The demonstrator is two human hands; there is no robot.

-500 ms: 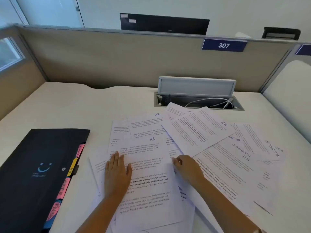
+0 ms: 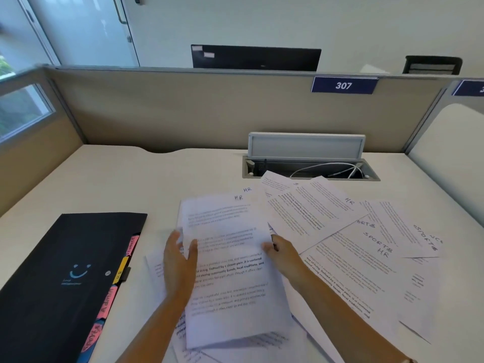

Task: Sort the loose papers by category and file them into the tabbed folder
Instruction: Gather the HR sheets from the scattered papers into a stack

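A small stack of printed sheets marked "HR" [image 2: 230, 258] is lifted off the desk between both hands. My left hand [image 2: 179, 260] holds its left edge, thumb on top of the page. My right hand [image 2: 281, 254] pinches its right edge. More loose papers [image 2: 366, 244], marked "HR" and "SPORTS", lie fanned over the desk to the right and under the held sheets. The black tabbed folder [image 2: 65, 271] lies closed at the left, with pink and yellow tabs [image 2: 119, 273] along its right side.
An open cable tray [image 2: 309, 169] with white cables sits in the desk behind the papers. A beige partition [image 2: 209, 108] with a "307" sign closes off the back; a second partition stands at the left.
Both hands were resting on the papers flat on the desk. Now they have taken hold of the HR sheets by the edges and raised them. The head has tilted upward.
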